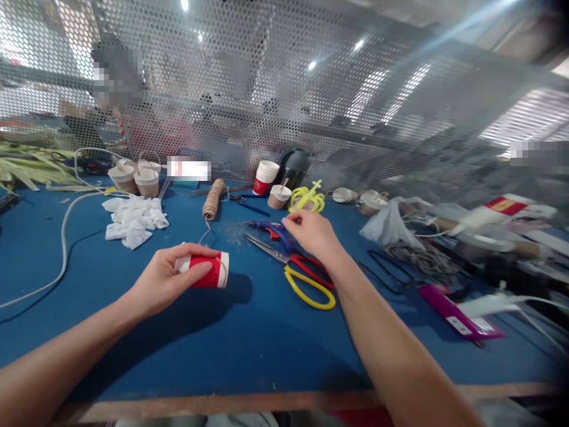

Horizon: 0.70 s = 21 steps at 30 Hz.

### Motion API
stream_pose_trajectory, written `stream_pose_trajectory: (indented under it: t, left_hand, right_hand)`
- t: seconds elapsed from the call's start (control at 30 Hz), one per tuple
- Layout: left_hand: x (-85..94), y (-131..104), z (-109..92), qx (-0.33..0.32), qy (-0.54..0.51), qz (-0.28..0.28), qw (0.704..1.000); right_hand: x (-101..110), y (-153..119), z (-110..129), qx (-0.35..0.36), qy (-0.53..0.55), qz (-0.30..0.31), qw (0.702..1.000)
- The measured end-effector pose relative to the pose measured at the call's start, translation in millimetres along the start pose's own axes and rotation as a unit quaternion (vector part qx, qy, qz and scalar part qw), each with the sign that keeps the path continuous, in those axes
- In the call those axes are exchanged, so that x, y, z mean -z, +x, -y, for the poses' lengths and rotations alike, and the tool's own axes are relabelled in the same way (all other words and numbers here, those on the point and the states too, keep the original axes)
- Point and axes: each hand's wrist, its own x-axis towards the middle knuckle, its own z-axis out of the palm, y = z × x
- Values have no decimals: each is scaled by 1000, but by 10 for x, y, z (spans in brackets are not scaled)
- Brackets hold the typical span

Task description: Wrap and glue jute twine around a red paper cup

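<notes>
A red and white paper cup [217,271] lies on its side in my left hand [166,276], its rim facing right. Twine from a brown spool [214,200] runs down to the cup, and a strand crosses the cup near its rim. My right hand [313,234] is over the blue glue gun [284,235], its thumb and fingertips drawn together; whether anything is between them is too small to tell. Below that hand lie scissors [310,286] with one red and one yellow handle, blades pointing left.
Behind are twine-wrapped cups [147,182], stacked paper cups [265,178], a yellow-green crown-shaped piece [306,200] and pliers [253,206]. White cloth [134,219] lies left. A purple power strip [460,311], cables and a plastic bag [391,222] lie right.
</notes>
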Motion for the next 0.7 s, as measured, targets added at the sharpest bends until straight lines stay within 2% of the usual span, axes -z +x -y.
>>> stream_pose_trajectory:
  t: [0.13,0.2,0.27,0.33,0.47,0.53,0.57,0.63,0.7]
  left_hand:
    - [1,7,2,-9,4,-4,1000]
    - [6,13,8,-13,5,-3,1000]
    - [14,21,16,-13,1,-2,1000]
    - [23,26,21,-12,-8,-2,1000]
    - [32,21,13,-7,-23,1,1000]
    - [32,17,2,-1,-35,5,999]
    - [32,18,-3,2,-44,6,999]
    - [33,25,-12,12,-63,4,998]
    - [35,40,-12,28,-85,0,996]
  right_hand:
    - [-284,245,-246,-51,-23,66,996]
    - [-419,309,-298,-69,-14,69,995]
    - [-460,322,-297,-81,11,63,995]
    - [-391,266,-246,-84,51,59,993]
    - [-66,-63,-37,-42,182,82,979]
    - [77,-277,71,-21,347,174,921]
    - [122,-375,113,-19,378,205,903]
    - [150,-524,157,7,371,207,905]
    - [109,-599,149,49,343,170,923]
